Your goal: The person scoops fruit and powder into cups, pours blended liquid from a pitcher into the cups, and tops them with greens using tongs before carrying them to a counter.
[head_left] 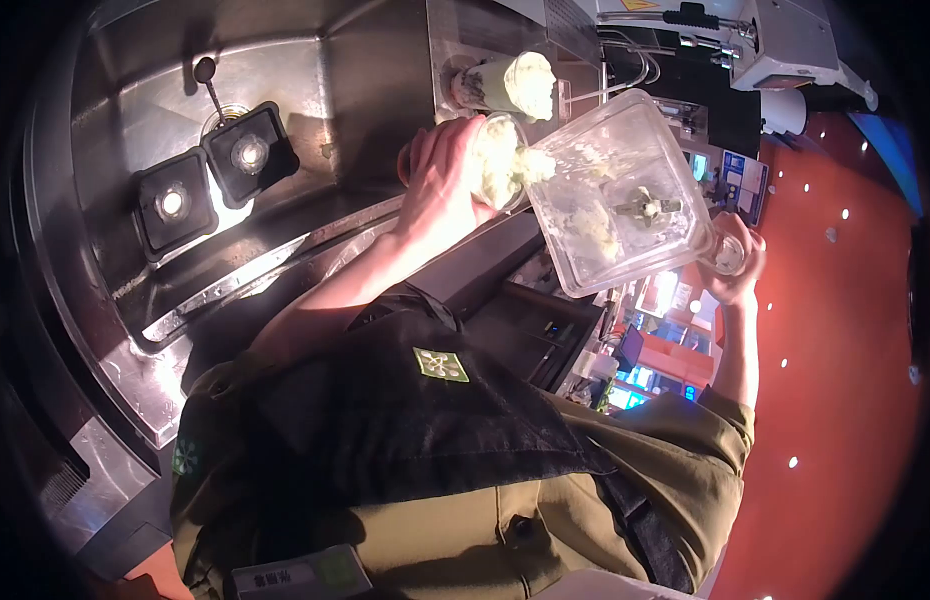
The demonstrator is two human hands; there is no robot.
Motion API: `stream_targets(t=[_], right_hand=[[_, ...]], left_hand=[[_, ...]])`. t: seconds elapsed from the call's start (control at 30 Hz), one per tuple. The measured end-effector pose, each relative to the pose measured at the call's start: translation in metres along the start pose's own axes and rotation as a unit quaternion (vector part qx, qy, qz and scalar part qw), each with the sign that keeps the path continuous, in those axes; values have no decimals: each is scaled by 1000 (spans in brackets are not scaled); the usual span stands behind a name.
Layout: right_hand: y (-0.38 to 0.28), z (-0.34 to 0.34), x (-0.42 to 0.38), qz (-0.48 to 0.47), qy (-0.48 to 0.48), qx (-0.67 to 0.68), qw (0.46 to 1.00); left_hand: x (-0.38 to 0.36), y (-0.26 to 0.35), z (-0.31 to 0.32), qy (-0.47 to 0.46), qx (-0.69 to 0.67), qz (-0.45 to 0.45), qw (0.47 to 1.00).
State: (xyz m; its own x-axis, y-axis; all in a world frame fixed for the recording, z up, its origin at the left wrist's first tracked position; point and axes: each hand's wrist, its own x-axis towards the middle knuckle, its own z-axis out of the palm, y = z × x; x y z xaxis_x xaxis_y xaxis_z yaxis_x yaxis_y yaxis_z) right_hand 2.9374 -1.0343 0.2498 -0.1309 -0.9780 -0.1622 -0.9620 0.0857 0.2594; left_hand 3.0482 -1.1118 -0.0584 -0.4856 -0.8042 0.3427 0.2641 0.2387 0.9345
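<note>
My left hand (447, 178) is wrapped round a cup (498, 165) filled to the rim with pale green slush. My right hand (733, 262) grips the handle of a clear blender jar (625, 255). The jar is tilted, its open mouth close to the cup's rim. A clump of slush (536, 166) bridges jar lip and cup. More slush clings to the jar's inner walls, and its metal blade (647, 207) shows at the bottom. Just beyond my left hand is a second cup (497, 86), holding a pale green drink with dark pieces at its base and a pale mound on top.
A metal sink (285, 70) lies to the left, with two black square lids (172, 232) and a dark long-handled spoon (207, 75) in it. A white machine (790, 45) stands at the upper right. Red floor (825, 350) runs along the right side.
</note>
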Motion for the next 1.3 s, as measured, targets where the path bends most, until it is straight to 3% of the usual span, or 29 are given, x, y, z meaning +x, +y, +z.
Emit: stream_targets(t=[0.13, 0.4, 0.53, 0.77, 1.0, 1.23, 1.3], right_hand=[[4, 9, -9, 61, -2, 72, 996], [-23, 16, -8, 35, -10, 42, 998], [-40, 22, -1, 94, -23, 64, 993], [-63, 23, 23, 17, -105, -15, 994], [-62, 19, 30, 20, -109, -59, 992], [-52, 12, 23, 72, -14, 25, 997], [-37, 11, 2, 117, 26, 17, 993]], left_hand=[[-7, -17, 6, -7, -28, -4, 1000], [-15, -38, 8, -1, -104, 10, 995], [-15, -36, 14, 15, -6, 25, 1000], [-18, -32, 24, 22, 33, 21, 999], [-12, -26, 14, -11, 25, -36, 999], [-15, -33, 9, 1, -43, -12, 999], [-23, -41, 8, -31, -165, -42, 985]])
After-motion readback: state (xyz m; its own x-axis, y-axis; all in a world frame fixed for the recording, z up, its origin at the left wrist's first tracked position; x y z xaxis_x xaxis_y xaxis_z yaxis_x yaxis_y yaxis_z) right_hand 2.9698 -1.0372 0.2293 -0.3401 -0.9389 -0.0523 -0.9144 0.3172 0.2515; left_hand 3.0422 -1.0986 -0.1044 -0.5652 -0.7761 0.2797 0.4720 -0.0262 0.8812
